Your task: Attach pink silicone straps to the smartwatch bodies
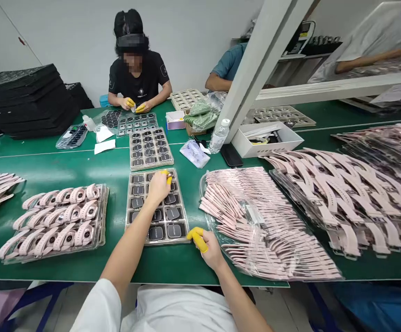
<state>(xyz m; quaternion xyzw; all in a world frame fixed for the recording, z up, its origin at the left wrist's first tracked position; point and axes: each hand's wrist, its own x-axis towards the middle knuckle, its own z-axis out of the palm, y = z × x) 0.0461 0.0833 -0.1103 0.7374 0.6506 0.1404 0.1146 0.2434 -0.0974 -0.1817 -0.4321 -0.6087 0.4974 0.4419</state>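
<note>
**L hand**: at 12 o'clock of my feed's near tray, fingers down on top row. Can't tell if clamped on anything; fingertips hidden.

**R hand**: at about 4 o'clock from tray centre, just off lower R corner. Fingers together, nothing visible between them. Not touching tray, as far as I can tell.

**Fingers:** yellow finger cots on both hands.

**Main item:** dark square watch bodies in rows, sitting in a clear plastic tray, directly below my view centre.

**9 o'clock:** tray of finished-looking watches w/ pink straps.

**3 o'clock:** bagged pink straps, close to R hand; larger strap pile beyond.

**12 o'clock:** second tray of watch bodies. Further on, co-worker w/ both hands together at table edge.

**10 o'clock:** stack of black trays.

**1 o'clock:** water bottle, phone, white box.

**Risk 1:** L hand pressing near tray edge could tip tray or pop bodies from pockets.

**Risk 2:** R hand close to bag; a snag could drag straps onto tray.

**Risk 3:** cots rubbing on glossy faces could mark them. Hard to judge at this res.
</note>
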